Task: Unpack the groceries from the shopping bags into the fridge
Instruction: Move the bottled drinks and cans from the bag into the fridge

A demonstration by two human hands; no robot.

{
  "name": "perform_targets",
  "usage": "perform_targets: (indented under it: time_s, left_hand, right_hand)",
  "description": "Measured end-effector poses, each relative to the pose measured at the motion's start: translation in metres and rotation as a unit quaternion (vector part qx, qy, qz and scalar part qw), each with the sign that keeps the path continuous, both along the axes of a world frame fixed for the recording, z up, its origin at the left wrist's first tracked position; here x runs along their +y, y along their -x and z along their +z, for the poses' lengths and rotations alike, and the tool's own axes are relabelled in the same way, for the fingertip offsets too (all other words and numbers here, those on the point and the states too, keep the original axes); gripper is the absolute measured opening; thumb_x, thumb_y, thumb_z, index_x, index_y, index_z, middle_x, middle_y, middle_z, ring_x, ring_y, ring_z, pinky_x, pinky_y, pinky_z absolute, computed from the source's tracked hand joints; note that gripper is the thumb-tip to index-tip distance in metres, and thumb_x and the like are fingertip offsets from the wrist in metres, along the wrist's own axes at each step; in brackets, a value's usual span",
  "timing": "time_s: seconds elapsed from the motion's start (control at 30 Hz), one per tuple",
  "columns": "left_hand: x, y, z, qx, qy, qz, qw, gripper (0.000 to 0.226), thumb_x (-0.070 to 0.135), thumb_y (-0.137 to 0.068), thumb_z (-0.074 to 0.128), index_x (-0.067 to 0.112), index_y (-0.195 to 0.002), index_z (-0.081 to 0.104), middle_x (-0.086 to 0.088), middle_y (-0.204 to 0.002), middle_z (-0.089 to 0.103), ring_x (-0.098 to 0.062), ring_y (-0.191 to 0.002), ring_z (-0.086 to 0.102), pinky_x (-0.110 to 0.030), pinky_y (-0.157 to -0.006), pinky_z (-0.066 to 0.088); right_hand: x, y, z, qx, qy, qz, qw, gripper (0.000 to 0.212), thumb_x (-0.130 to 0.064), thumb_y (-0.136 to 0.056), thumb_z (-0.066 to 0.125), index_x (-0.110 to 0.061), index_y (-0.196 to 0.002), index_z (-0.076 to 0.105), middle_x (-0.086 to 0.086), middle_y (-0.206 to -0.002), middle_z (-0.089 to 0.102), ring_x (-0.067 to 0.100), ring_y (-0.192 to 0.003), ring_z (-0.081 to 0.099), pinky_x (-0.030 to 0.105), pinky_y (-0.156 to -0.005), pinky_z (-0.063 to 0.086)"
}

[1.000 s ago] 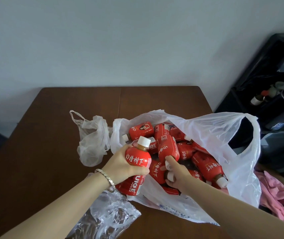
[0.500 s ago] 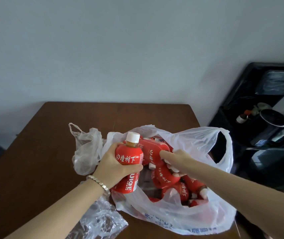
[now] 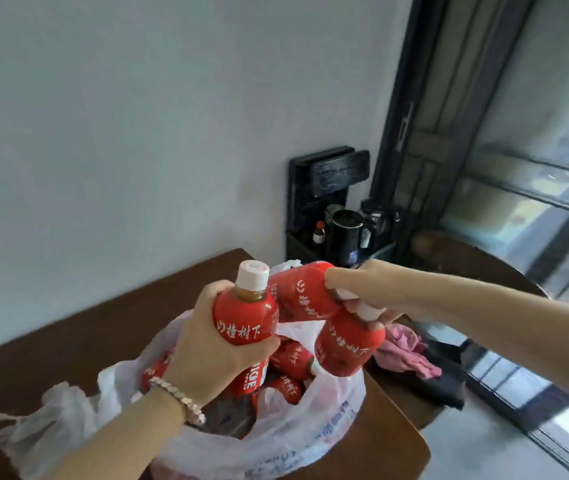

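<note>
Shopping bag (image 3: 310, 434) mouth open upward, bottles (image 3: 291, 356) packed inside, wall (image 3: 137, 133) behind table (image 3: 86, 334)

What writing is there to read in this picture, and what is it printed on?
"山楂树下": white on the red label of the upright bottle in the left hand.
"山楂树下": again on the sideways bottle and the hanging bottle, both in the right hand.
Latin letters lower on the upright bottle: partly hidden, unreadable.
Blue print on the white bag: blurred.
Kettle label: too small.

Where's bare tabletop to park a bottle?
Free: brown wooden table between the pale wall and the white plastic shopping bag; its near-right corner past the bag. Crowded: bag mouth, packed with red-labelled bottles, left hand and right hand holding more above.
</note>
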State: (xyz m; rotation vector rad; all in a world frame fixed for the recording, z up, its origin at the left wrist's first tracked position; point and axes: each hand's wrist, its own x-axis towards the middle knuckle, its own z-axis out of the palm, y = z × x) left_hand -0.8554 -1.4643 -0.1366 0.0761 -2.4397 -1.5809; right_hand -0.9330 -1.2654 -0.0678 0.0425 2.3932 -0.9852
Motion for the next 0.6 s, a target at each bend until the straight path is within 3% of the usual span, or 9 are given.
perform_targets:
  time_s: [0.1, 0.23, 0.3, 0.43, 0.6]
  left_hand:
    - [0.033, 0.002, 0.004, 0.014, 0.016, -0.098, 0.995, 0.067, 0.009, -0.053, 0.089, 0.035, -0.095, 0.045, 0.013, -0.099, 0.057, -0.002, -0.086, 0.06, -0.011, -0.068, 0.042]
    - [0.106, -0.017, 0.007, -0.001, 0.01, -0.252, 0.968, 0.064, 0.006, -0.052, 0.088, 0.031, -0.094, 0.047, 0.007, -0.089, 0.06, 0.006, -0.078, 0.061, -0.007, -0.057, 0.047]
    - [0.147, -0.03, 0.009, 0.001, 0.026, -0.325, 0.945, 0.065, 0.007, -0.051, 0.089, 0.03, -0.094, 0.047, 0.006, -0.087, 0.06, 0.007, -0.079, 0.06, -0.006, -0.061, 0.047]
    - [0.251, -0.068, 0.021, 0.023, 0.036, -0.431, 0.901, 0.066, 0.013, -0.053, 0.089, 0.03, -0.097, 0.042, 0.013, -0.089, 0.055, 0.004, -0.075, 0.058, -0.005, -0.058, 0.044]
    - [0.393, -0.144, 0.028, 0.041, 0.015, -0.524, 0.85, 0.07, 0.017, -0.058, 0.087, 0.028, -0.106, 0.037, 0.017, -0.092, 0.049, 0.004, -0.079, 0.051, -0.004, -0.059, 0.036]
  right_hand:
    - [0.038, -0.032, 0.01, 0.005, 0.018, -0.083, 0.996, 0.025, -0.036, -0.087, 0.053, -0.014, -0.074, 0.056, 0.001, -0.072, 0.057, 0.017, -0.069, 0.054, 0.023, -0.06, 0.049]
    - [0.115, -0.093, 0.008, 0.003, 0.022, -0.223, 0.975, 0.029, -0.033, -0.091, 0.052, -0.015, -0.069, 0.051, -0.001, -0.063, 0.055, 0.012, -0.059, 0.049, 0.021, -0.046, 0.047]
    - [0.153, -0.129, 0.001, 0.007, -0.014, -0.293, 0.956, 0.033, -0.037, -0.091, 0.051, -0.015, -0.067, 0.048, -0.003, -0.056, 0.054, 0.013, -0.058, 0.047, 0.023, -0.051, 0.044]
    - [0.243, -0.222, -0.011, 0.009, -0.057, -0.423, 0.904, 0.042, -0.053, -0.084, 0.051, -0.017, -0.065, 0.045, 0.002, -0.061, 0.046, 0.015, -0.054, 0.042, 0.024, -0.05, 0.034]
    - [0.346, -0.362, -0.012, 0.025, -0.103, -0.512, 0.852, 0.036, -0.048, -0.086, 0.05, -0.019, -0.064, 0.046, -0.003, -0.056, 0.049, 0.012, -0.051, 0.043, 0.022, -0.048, 0.033]
